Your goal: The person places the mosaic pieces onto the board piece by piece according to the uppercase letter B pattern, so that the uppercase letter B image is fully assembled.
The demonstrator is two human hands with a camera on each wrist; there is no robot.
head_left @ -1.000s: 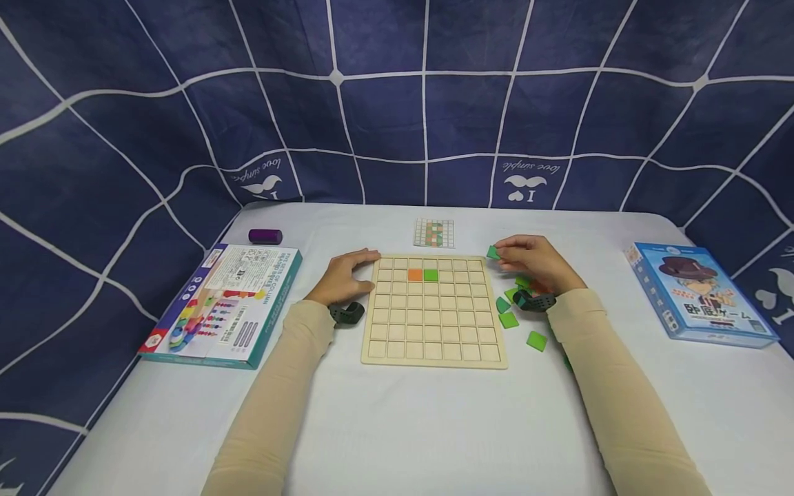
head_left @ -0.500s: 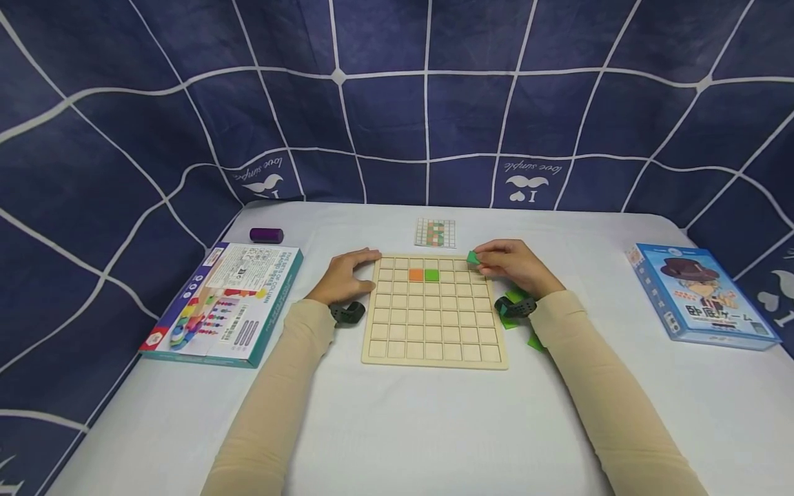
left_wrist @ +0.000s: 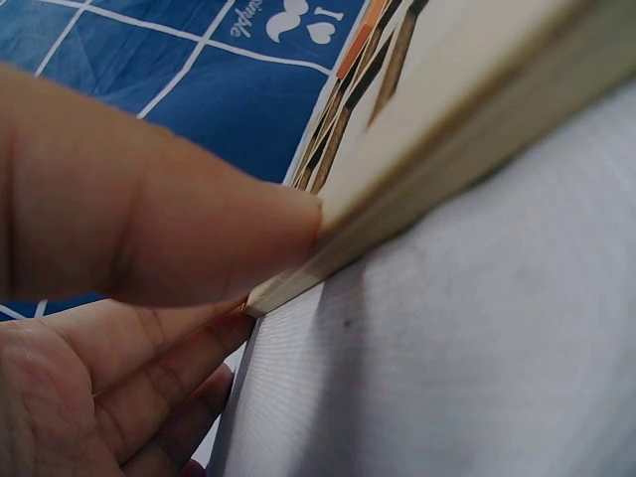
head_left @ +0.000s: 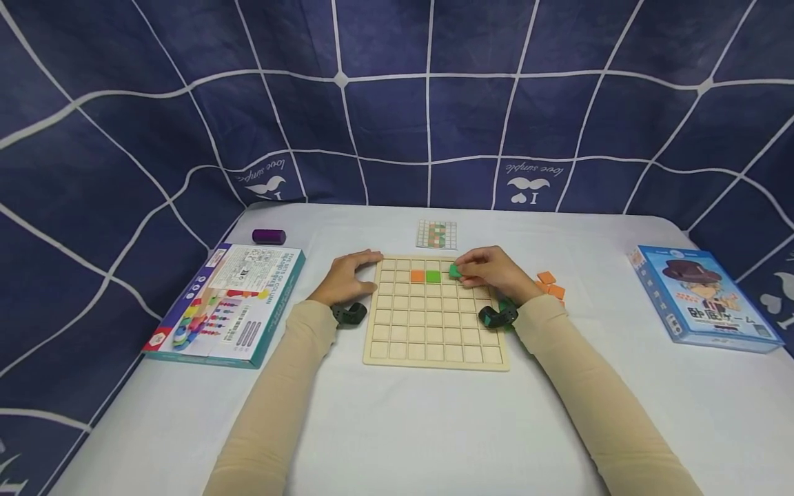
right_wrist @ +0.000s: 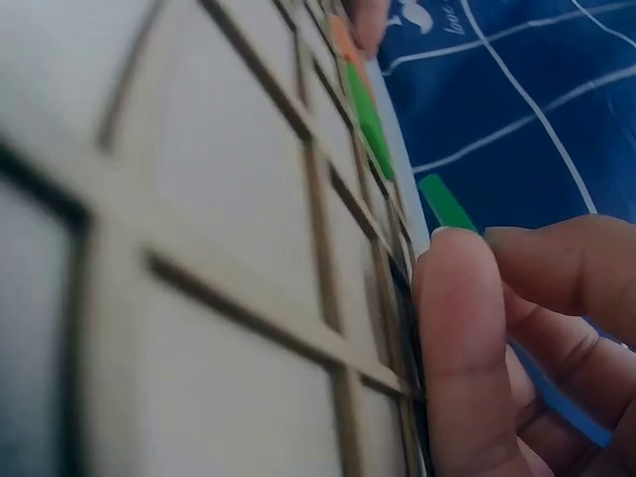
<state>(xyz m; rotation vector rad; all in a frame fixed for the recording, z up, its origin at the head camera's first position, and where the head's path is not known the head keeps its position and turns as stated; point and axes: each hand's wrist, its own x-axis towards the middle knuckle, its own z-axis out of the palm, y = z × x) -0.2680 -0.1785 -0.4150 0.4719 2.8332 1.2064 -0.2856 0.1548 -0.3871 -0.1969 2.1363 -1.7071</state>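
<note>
A pale wooden grid board (head_left: 426, 334) lies flat in the middle of the white table. In its second row from the far side sit an orange square tile (head_left: 418, 276) and, right beside it, a green square tile (head_left: 433, 276). My right hand (head_left: 496, 273) pinches another green tile (right_wrist: 449, 204) between thumb and finger, just above the board and a little right of the seated green one; its full shape is partly covered by the fingers. At the board's upper left, my left hand (head_left: 344, 278) rests against the edge, thumb (left_wrist: 268, 224) touching the side, fingers extended.
Loose orange tiles (head_left: 551, 284) lie right of the board; green ones are mostly hidden under my right wrist. Behind the board lies a small pattern card (head_left: 437, 235). A boxed toy (head_left: 226, 303) and purple cylinder (head_left: 269, 237) stand left, a blue game box (head_left: 704, 296) right.
My right hand has carried the green tile leftward from beside the board to over its second row. The right forearm now covers most loose green tiles. My left hand has stayed put.
</note>
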